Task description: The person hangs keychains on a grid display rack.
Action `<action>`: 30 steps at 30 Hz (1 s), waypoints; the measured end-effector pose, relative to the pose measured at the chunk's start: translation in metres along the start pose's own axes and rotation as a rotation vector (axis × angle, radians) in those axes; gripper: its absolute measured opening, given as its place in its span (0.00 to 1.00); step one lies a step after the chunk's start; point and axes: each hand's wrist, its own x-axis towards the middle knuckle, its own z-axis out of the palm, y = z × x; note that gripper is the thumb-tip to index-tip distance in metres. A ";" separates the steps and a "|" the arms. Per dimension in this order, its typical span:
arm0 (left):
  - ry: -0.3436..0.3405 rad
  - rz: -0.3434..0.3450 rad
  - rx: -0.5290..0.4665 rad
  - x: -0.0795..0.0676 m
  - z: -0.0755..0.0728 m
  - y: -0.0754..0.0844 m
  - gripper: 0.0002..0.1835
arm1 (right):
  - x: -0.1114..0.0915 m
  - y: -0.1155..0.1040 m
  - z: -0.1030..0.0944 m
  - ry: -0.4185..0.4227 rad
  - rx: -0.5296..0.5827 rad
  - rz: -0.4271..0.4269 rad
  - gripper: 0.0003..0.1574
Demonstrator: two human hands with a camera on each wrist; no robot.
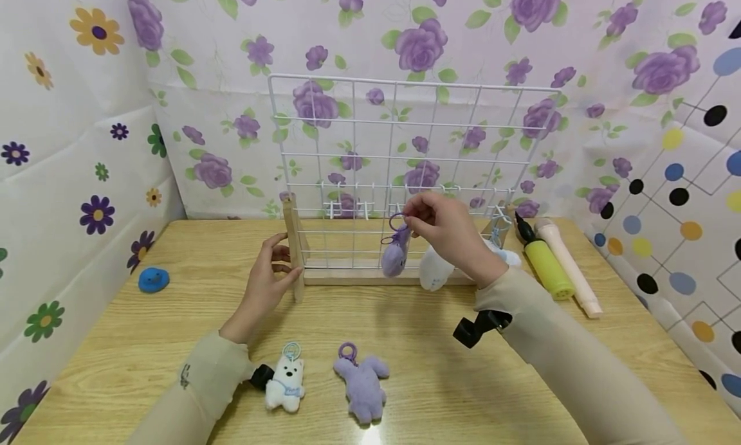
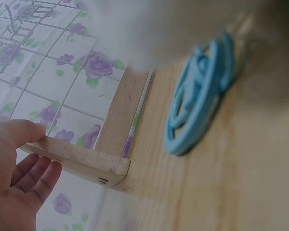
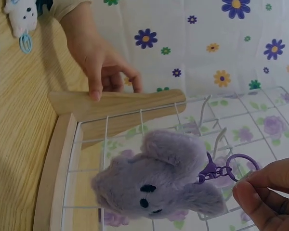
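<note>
My right hand pinches the purple ring of a purple plush keychain, which hangs before the white wire grid rack. In the right wrist view, this plush has long ears and dark eyes, and hook prongs stand out from the grid nearby. My left hand holds the rack's wooden side piece between thumb and fingers. A white plush hangs at the rack's right, partly hidden by my right hand. On the table lie a white bear keychain and another purple plush keychain.
A small blue hat-shaped object sits at the table's left. At the right lie a yellow-green bottle with a black tip and a pale pink tube-like object. Patterned cloth stands behind and on both sides.
</note>
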 end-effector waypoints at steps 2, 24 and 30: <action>-0.001 -0.003 -0.002 0.000 0.000 0.000 0.38 | 0.001 0.000 0.001 -0.007 -0.019 0.004 0.07; -0.012 -0.014 -0.004 0.000 0.000 0.003 0.39 | 0.010 0.006 0.005 -0.009 -0.101 -0.010 0.09; -0.005 -0.009 -0.001 -0.001 -0.001 0.003 0.39 | 0.011 0.005 0.005 -0.003 -0.119 -0.007 0.10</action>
